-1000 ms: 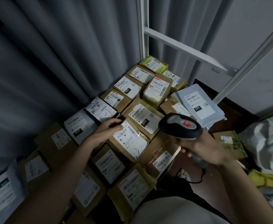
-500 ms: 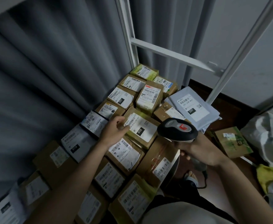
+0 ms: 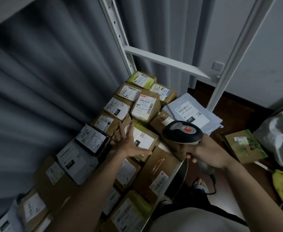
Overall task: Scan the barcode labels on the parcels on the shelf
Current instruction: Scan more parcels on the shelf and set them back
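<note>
Over the parcels [image 3: 144, 106], left grip [image 3: 127, 143] spread wide, holding nothing; right grip [image 3: 204, 153] clasps scanner [image 3: 182, 133].

A parcel storage room.
Many labelled cardboard parcels [image 3: 145, 107] lie on a white metal shelf frame [image 3: 161, 61] with grey curtains [image 3: 45, 81] behind.

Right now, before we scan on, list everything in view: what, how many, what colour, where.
Boxes: many, brown and greenish card with white labels, packed on the shelf.
Black parcel: one, white label, left of the left hand.
Mailer: one, pale blue, right end of the shelf.
Green box: one, on the floor, right.
Scanner: one, black and grey, corded.
Frame: white metal, behind.
Curtain: grey, left.
Bag: white, far right.
Hands: left spread over a box; right grips the scanner.
</note>
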